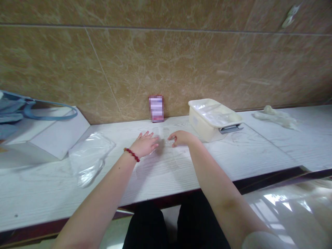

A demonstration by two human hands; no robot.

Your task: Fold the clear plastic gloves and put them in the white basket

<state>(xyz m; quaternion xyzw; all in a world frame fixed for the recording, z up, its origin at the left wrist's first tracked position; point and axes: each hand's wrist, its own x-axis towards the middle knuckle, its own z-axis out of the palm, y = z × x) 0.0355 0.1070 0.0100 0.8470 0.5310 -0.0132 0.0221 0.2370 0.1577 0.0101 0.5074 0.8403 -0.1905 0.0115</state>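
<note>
A thin, clear plastic bag (164,133) lies flat on the white wood-grain tabletop (160,190), its outline faint. My left hand (145,144), wearing a dark red bead bracelet (131,154), rests at the left side of this plastic with fingers spread. On the other side is my right hand (181,138), its fingers curved and the thumb apart from the index finger, close over the plastic. I cannot make out anything held between those fingers. To the left lies a pile of clear plastic bags (89,155).
A phone-like device (156,109) with a blurred screen leans on the brown tiled wall (145,62). A cream bin (204,124) with clear plastic inside stands right. Beyond it is crumpled plastic (276,117). A white box (49,138) with blue straps (55,117) stands left.
</note>
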